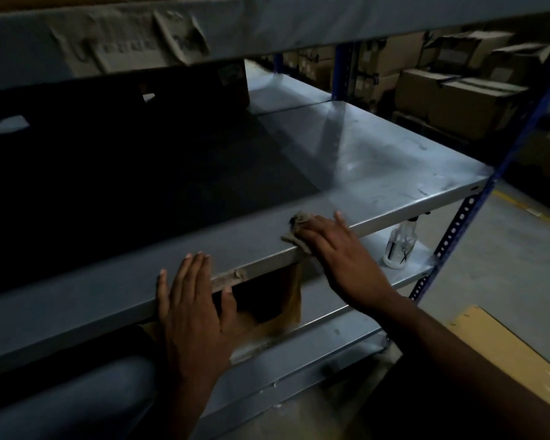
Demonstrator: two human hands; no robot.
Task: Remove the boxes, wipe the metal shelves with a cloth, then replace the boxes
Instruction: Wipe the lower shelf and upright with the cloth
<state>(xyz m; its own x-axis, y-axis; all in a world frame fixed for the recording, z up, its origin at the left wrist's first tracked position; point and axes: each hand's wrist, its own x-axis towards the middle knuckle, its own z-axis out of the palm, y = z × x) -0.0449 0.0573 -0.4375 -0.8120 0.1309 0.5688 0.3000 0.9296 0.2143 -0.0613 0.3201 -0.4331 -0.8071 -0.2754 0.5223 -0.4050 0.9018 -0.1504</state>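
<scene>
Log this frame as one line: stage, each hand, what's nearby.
stage: wiping | right hand: flat on cloth at metal shelf front edge | left hand: resting open on shelf lip | nearby: spray bottle on lower shelf

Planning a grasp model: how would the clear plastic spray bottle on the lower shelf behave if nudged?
The clear plastic spray bottle stands upright, taller than wide, so it would probably tip rather than slide. It looks mostly empty, hence likely light. The smooth grey metal lower shelf under it likely gives little grip.
</scene>
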